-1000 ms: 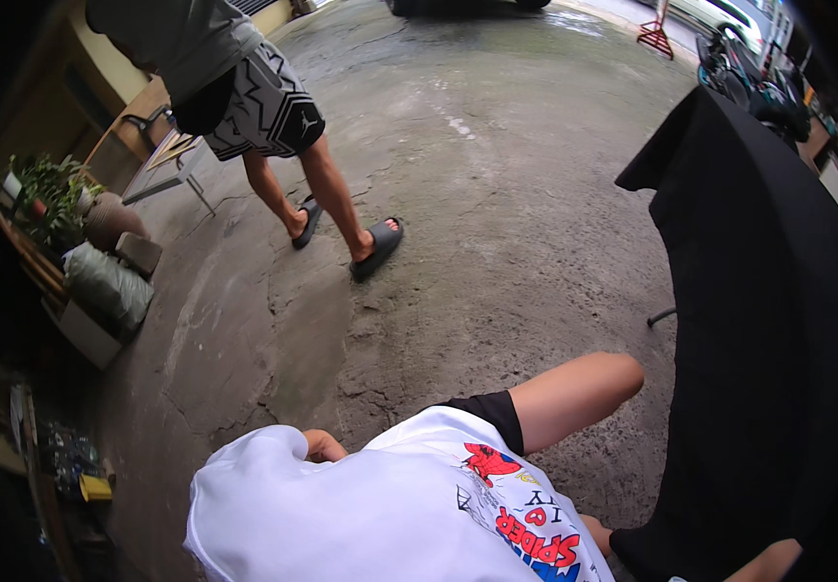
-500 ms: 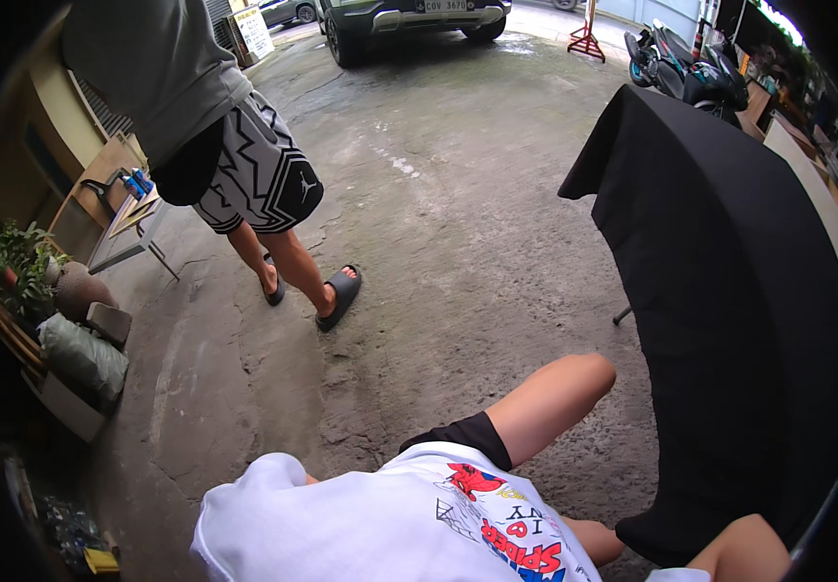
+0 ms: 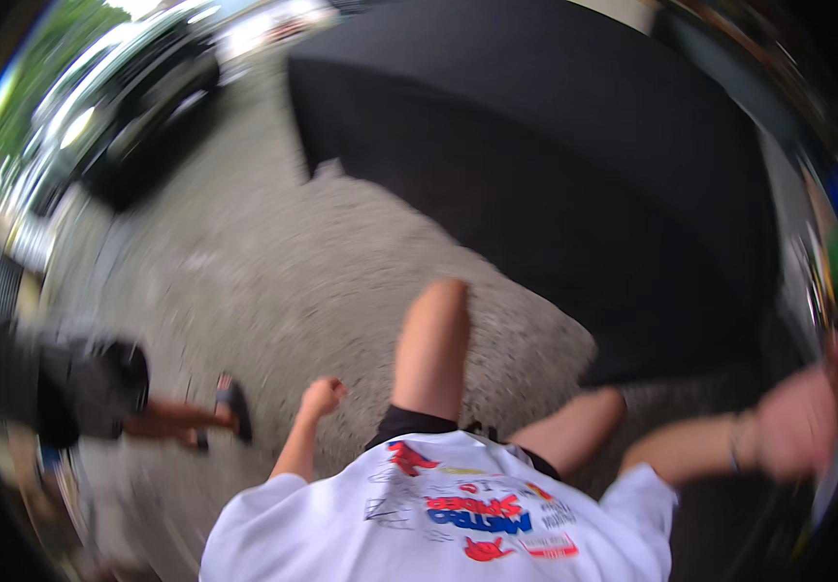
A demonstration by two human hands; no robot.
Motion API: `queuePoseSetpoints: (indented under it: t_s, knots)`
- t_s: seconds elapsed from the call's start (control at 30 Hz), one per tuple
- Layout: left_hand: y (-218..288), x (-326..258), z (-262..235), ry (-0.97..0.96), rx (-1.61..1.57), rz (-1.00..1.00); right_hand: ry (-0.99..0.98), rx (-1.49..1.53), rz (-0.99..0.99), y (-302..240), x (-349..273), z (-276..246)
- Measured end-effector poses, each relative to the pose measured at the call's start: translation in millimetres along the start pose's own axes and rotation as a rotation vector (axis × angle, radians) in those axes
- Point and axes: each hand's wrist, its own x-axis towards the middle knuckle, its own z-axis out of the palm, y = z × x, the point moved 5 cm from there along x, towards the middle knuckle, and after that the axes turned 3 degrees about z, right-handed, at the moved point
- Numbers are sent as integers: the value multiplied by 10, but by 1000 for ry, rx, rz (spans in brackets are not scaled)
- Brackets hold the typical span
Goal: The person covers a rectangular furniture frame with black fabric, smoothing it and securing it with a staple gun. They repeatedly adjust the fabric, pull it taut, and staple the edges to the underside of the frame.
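Observation:
A large black cloth cover (image 3: pixel 574 184) drapes over a table-like form in front of me and to the right. My left hand (image 3: pixel 324 397) hangs above the concrete beside my left knee, fingers curled in, nothing visible in it. Out at the far right, my right hand (image 3: pixel 812 417) is raised near the cloth's right end. Motion blur smears its fingers, so I cannot tell whether it holds or touches anything. A thin band circles that wrist.
At the left stands a person (image 3: pixel 98 388) in dark shorts and slides (image 3: pixel 234 405). A parked car (image 3: pixel 137 107) is blurred at the upper left. Rough concrete ground (image 3: pixel 244 262) lies between. Blurred coloured items (image 3: pixel 836 233) line the right edge.
My view has swung to the right, so the cloth now sits ahead and the car and person have shifted left. Both my hands have come into view.

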Motion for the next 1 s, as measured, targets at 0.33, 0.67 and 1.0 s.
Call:
queuePoseSetpoints:
  t_s: [0.33,0.67,1.0]
  knots:
    - [3752,997,-492,-55,-750,815,564,-584,740,656,-1753,41]
    - [5152,-412,461,-996,-1610,691,283,-329,878,729,-1303,406]
    - [5023,-467,454,-519,-1001,894,223,-365,732,730,-1405,430]
